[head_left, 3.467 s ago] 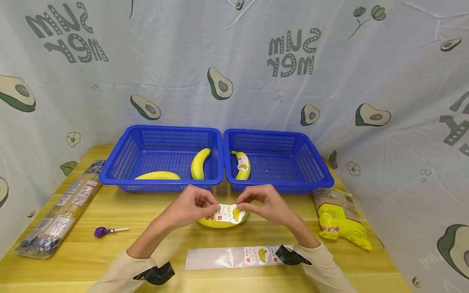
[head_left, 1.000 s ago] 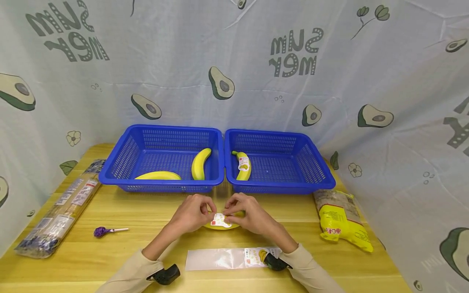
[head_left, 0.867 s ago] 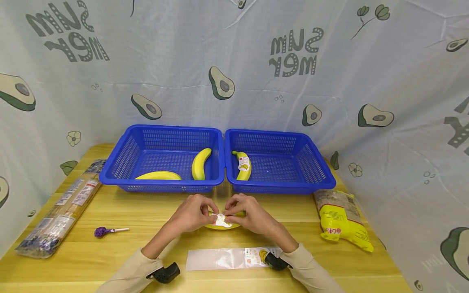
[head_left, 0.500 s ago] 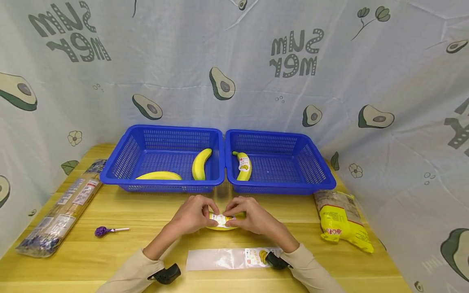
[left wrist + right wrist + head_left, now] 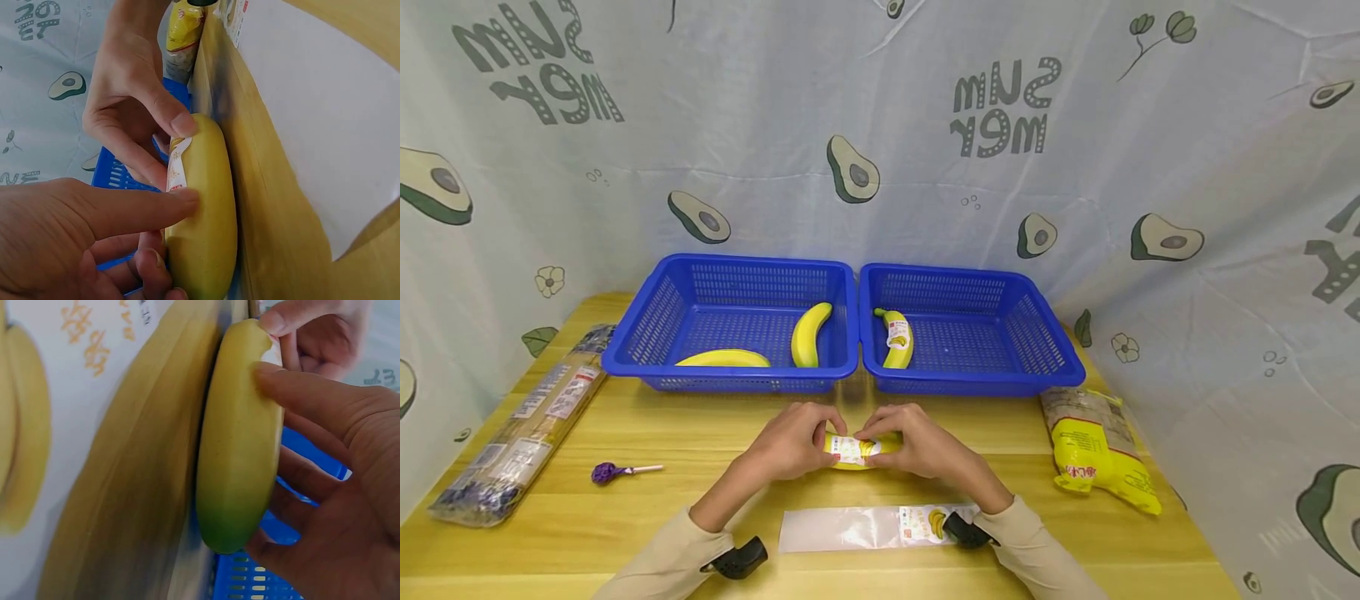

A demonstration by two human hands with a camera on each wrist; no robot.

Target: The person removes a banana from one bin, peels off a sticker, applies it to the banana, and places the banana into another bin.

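A yellow banana (image 5: 850, 465) lies crosswise on the table between both hands, with a white sticker (image 5: 848, 450) bearing banana pictures on its upper face. My left hand (image 5: 793, 442) grips its left part, the thumb pressing the near side by the sticker's edge and fingers curled behind. On the right part, my right hand (image 5: 921, 443) holds it the same way, thumb and forefinger at the sticker's other edge. In the right wrist view the banana (image 5: 240, 437) shows a green tip beneath the right fingers. The left wrist view shows the sticker (image 5: 178, 164) lying along the curved skin.
Behind stand a blue basket (image 5: 745, 372) with two plain bananas and another blue basket (image 5: 977, 383) with one stickered banana. A sticker strip (image 5: 842, 530) lies in front. A lollipop (image 5: 613, 472) and long noodle pack (image 5: 527, 433) are left; a yellow bag (image 5: 1097, 450) is right.
Both hands lowered the sticker from above onto the banana; its edges now lie against the skin. Over the last half second the thumbs shifted slightly apart, showing more of the sticker.
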